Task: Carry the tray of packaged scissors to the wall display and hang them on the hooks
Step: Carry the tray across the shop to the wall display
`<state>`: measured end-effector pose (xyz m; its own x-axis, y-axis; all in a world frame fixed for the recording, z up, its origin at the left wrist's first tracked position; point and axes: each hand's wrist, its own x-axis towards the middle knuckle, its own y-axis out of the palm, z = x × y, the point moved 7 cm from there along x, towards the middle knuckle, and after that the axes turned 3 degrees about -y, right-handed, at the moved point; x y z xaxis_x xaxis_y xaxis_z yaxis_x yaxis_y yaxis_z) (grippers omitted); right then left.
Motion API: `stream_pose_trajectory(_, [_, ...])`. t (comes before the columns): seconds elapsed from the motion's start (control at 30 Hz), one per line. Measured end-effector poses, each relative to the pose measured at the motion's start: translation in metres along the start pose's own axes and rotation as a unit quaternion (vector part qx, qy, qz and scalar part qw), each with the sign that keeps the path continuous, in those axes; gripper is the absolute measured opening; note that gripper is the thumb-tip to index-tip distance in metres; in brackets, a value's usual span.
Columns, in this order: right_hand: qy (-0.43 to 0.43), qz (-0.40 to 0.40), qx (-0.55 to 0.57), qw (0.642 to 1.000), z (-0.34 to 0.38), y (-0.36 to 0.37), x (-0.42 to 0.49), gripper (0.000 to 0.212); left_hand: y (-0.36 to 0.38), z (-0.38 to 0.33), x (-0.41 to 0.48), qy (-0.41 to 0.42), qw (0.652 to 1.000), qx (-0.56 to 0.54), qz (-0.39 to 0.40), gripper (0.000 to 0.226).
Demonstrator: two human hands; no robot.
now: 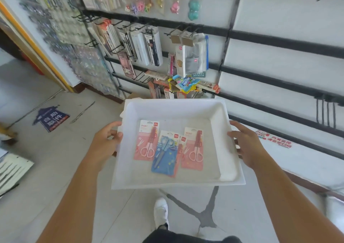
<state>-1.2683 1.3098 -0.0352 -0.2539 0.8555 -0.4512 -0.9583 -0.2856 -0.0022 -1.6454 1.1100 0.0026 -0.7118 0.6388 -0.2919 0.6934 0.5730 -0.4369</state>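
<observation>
I hold a white plastic tray (pixel 229 175) level in front of me. My left hand (pixel 107 142) grips its left rim and my right hand (pixel 246 145) grips its right rim. On the tray floor lie packaged scissors: a pink card (pixel 146 140) at the left, a blue card (pixel 164 155) in the middle, partly covering another pink one, and a pink card (pixel 192 149) at the right. The wall display (pixel 279 43) with black rails stands just beyond the tray. Bare hooks (pixel 184 31) stick out of a rail above and behind the tray.
Hanging stationery packs (pixel 141 45) fill the display's left part; its right panels are bare apart from a few hooks (pixel 325 110). Boxes and loose packets (pixel 186 83) crowd the display's foot. A blue floor sticker (pixel 51 118) lies to the left. My white shoe (pixel 161 212) shows below the tray.
</observation>
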Motion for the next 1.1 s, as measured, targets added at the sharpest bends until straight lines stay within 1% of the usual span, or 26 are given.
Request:
stream_pose_trajectory(0.13, [0.011, -0.071, 0.021, 0.997, -0.002, 0.003, 0.045, 0.030, 0.031, -0.016, 0.089, 0.023, 0.997, 0.014, 0.071, 0.035])
stream_pose_trajectory(0.27, [0.024, -0.149, 0.024, 0.988, -0.013, 0.012, 0.073, 0.031, 0.065, -0.026, 0.173, 0.032, 0.989, 0.049, 0.138, 0.035])
stream_pose_trajectory(0.37, [0.032, -0.194, 0.038, 0.980, -0.019, 0.021, 0.089, 0.031, 0.088, -0.032, 0.217, 0.044, 0.982, 0.074, 0.167, 0.035])
stream_pose_trajectory(0.47, [0.046, -0.231, 0.042, 0.971, -0.028, 0.022, 0.099, 0.033, 0.115, -0.036, 0.242, 0.050, 0.978, 0.094, 0.177, 0.035])
stream_pose_trajectory(0.63, [0.082, -0.278, 0.070, 0.954, -0.051, 0.012, 0.118, 0.039, 0.154, -0.028, 0.261, 0.031, 0.976, 0.110, 0.188, 0.031])
stream_pose_trajectory(0.73, [0.107, -0.276, 0.077, 0.952, -0.067, 0.007, 0.131, 0.041, 0.166, -0.010, 0.265, -0.008, 0.977, 0.110, 0.183, 0.033])
stream_pose_trajectory(0.9, [0.127, -0.277, 0.108, 0.946, -0.091, 0.009, 0.157, 0.043, 0.179, 0.010, 0.277, -0.041, 0.977, 0.110, 0.175, 0.036])
stream_pose_trajectory(1.0, [0.149, -0.306, 0.124, 0.932, -0.101, 0.013, 0.171, 0.042, 0.188, 0.025, 0.293, -0.058, 0.978, 0.103, 0.171, 0.037])
stream_pose_trajectory(1.1, [0.164, -0.344, 0.138, 0.914, -0.113, 0.020, 0.183, 0.041, 0.203, 0.038, 0.311, -0.067, 0.975, 0.096, 0.187, 0.040])
